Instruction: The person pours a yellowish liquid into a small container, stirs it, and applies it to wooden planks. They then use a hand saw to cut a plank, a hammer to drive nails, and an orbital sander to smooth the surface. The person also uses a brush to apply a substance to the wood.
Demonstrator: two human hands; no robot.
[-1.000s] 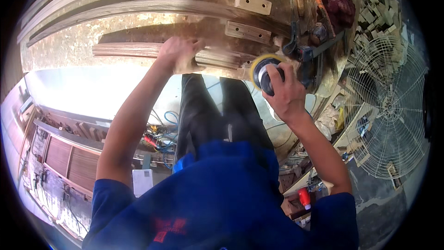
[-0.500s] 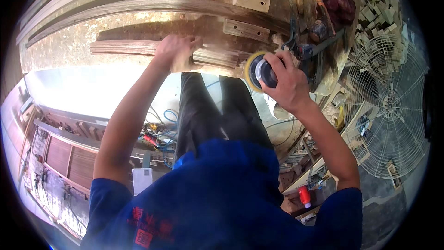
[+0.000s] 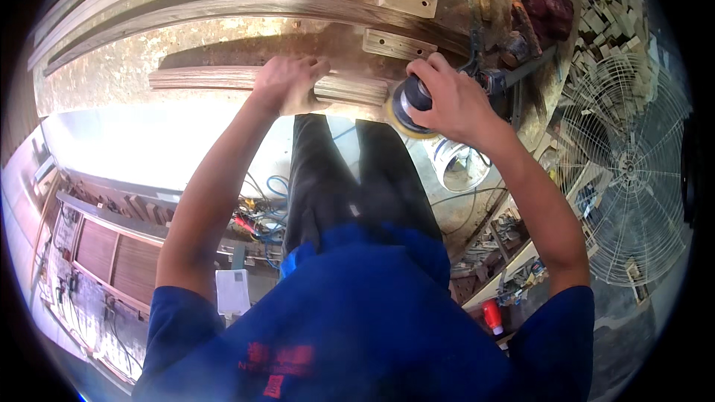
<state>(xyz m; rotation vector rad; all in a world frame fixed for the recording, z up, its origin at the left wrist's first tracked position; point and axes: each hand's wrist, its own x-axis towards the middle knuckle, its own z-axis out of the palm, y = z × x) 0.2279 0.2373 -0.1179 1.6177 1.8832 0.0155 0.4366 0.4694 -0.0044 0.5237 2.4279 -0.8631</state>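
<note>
My left hand (image 3: pixel 290 83) is closed over a short bundle of brown wood strips (image 3: pixel 354 89) at the near edge of the workbench (image 3: pixel 97 78). Its thumb hangs on the near side of the wood, and the strips stick out past the hand to both sides. In my right hand (image 3: pixel 454 100) is a round power sander (image 3: pixel 406 100) with a dark body and a yellow pad rim. The sander is tilted at the right end of the strips. Whether its pad touches the wood is hard to see.
Beyond the strips lie two drilled wooden blocks (image 3: pixel 407 1) and a long dark board (image 3: pixel 223 6). Clamps and a maroon cloth (image 3: pixel 547 7) occupy the bench's right end. Below is a white bucket (image 3: pixel 460 166); a wire fan guard (image 3: pixel 625 167) stands right, near piled wood offcuts (image 3: pixel 603 22).
My right hand has moved up and slightly left, tipping the sander so its yellow rim now shows low. More of the white bucket shows. My left hand keeps its grip on the strips.
</note>
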